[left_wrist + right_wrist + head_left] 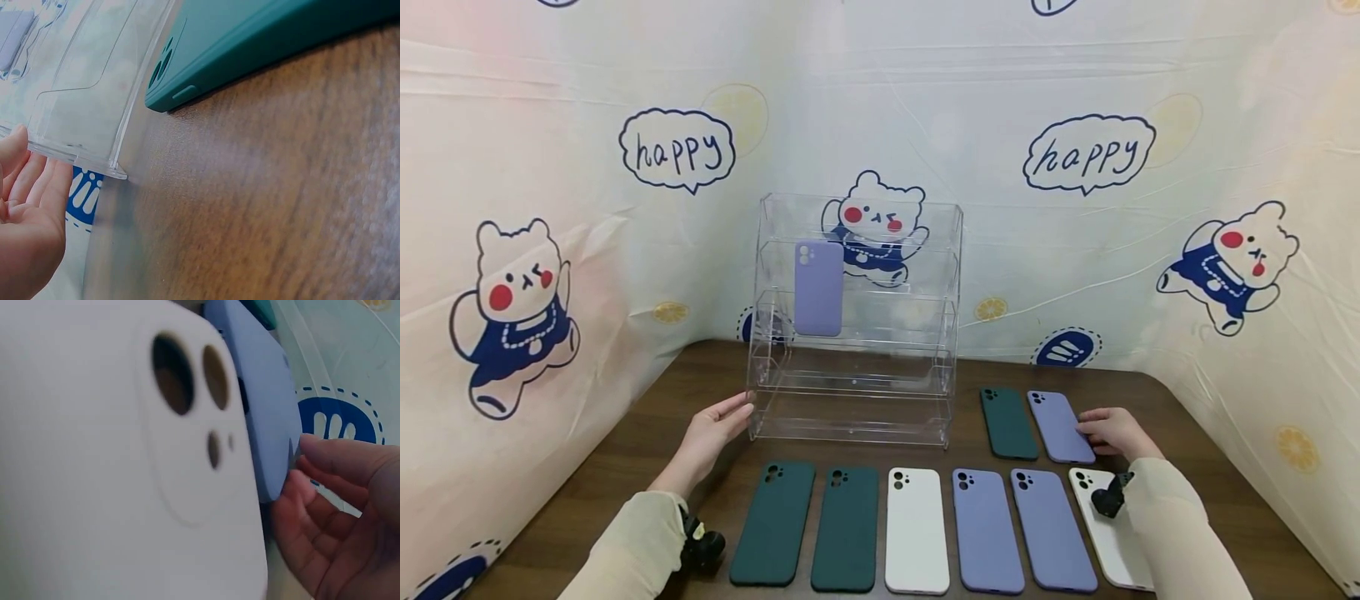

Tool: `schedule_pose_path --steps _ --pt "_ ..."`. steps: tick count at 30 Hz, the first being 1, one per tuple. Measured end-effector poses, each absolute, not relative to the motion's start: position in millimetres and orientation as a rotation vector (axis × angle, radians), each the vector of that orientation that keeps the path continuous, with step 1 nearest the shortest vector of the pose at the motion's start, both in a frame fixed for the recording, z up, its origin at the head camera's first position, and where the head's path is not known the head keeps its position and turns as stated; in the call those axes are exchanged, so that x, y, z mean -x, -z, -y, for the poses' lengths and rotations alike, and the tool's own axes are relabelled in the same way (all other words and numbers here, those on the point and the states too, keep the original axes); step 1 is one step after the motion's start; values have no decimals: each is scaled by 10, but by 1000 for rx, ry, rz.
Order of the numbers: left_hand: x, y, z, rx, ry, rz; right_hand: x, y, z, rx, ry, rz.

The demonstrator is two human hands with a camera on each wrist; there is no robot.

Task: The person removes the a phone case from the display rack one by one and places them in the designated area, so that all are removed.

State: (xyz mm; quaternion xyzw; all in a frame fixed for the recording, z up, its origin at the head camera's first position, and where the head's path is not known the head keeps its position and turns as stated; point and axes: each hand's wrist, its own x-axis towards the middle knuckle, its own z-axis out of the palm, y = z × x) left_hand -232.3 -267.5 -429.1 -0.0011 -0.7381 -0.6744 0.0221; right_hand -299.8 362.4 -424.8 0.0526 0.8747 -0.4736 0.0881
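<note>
My left hand (713, 432) is at the lower left side of a clear tiered display rack (853, 429). Its fingers are nearly straight and touch the outside of the side panel, with the thumb tip by the panel's edge in the left wrist view. My right hand (1118, 433) pinches the right edge of a purple phone case (1060, 427) at the table's right, thumb on one side and curled fingers on the other. Left of that case lies a green phone case (1009, 423). Another purple phone case (818, 289) stands upright at the left of an upper tier.
Along the front lie green cases (772, 525), a white case (917, 533), purple cases (988, 533) and another white case (1097, 500), partly under my right forearm. A printed curtain (880, 100) encloses the brown table (647, 433) at the back and sides.
</note>
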Motion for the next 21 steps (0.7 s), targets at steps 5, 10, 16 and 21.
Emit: schedule_pose_path --steps 5,10,16,21 --pt "2326 4284 2674 -6 2093 2287 3004 4141 -3563 -48 1545 -2616" --pt "2332 4286 2685 -6 2098 2287 3048 3871 -3391 95 1604 -2664" --pt "2333 4292 2677 -14 2095 2284 3113 3520 -3128 266 1682 -2665" --pt "2318 4281 2671 -5 2092 2286 3104 3216 -2819 405 1697 -2658"
